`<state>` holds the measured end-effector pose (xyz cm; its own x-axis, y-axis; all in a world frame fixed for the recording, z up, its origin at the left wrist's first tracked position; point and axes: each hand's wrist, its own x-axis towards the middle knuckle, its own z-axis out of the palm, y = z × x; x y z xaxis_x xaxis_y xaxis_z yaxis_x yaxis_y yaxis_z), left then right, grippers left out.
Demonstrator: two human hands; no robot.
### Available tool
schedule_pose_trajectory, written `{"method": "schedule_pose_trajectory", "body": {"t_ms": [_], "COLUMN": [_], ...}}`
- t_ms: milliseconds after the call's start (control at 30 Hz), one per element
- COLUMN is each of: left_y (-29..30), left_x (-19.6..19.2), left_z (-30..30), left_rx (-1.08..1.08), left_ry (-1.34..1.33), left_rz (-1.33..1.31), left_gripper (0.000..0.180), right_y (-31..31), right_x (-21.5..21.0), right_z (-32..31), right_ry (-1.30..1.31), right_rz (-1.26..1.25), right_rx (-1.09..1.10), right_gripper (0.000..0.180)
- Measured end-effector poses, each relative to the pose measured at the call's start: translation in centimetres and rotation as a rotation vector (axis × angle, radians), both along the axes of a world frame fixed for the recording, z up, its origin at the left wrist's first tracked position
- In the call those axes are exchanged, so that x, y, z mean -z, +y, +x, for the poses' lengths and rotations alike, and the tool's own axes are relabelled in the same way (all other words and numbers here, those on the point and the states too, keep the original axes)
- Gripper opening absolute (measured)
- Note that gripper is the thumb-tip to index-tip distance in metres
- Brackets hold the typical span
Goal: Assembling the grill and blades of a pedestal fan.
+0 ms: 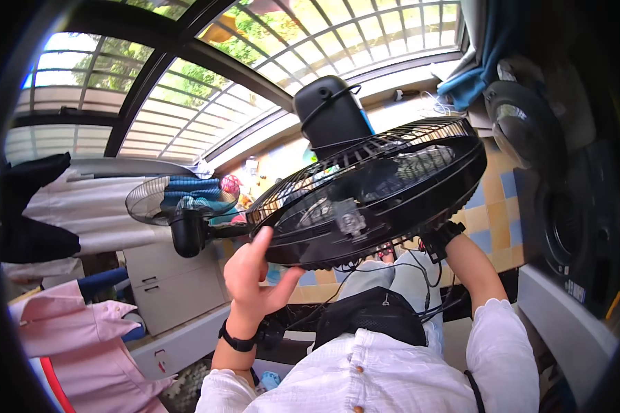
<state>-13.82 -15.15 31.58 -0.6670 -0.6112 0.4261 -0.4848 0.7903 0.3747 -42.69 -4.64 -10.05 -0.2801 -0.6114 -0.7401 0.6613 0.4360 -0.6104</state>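
A large black electric fan [351,237] is held up in front of my chest, its round wire cage tilted. Its dark motor housing [331,113] points away toward the window, with a cord looped round it. My left hand [255,272] grips the near left rim of the cage, a finger up along the side and the thumb below. My right forearm [477,268] reaches to the cage's lower right edge. The hand itself is hidden there behind the fan and a black strapped device at the wrist. Thin black cables [427,289] hang below the cage, in front of my lap.
At left stands another, smaller fan [186,213] with a wire cage, near a white cabinet [176,268]. Pink clothing [79,330] hangs at lower left. Barred windows [207,103] span the far side. A large black appliance [565,227] and a grey-blue curtain [479,62] are on the right.
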Motion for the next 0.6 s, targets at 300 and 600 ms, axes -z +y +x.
{"method": "schedule_pose_trajectory", "body": {"t_ms": [300,600], "left_y": [-2.0,-2.7], "left_x": [-1.2,-1.8], "left_z": [-1.0,-0.6], "left_rx": [0.169,0.246], "left_ry": [0.046,0.038], "left_rz": [-0.002,0.009], "left_gripper": [0.05,0.04], "right_y": [-2.6,-2.3], "right_x": [-1.4,-3.7], "right_z": [-0.9,-2.7], "right_ry": [0.096,0.222], "right_rz": [-0.003,0.006], "right_rx": [-0.081,-0.15], "right_gripper": [0.053,0.054]}}
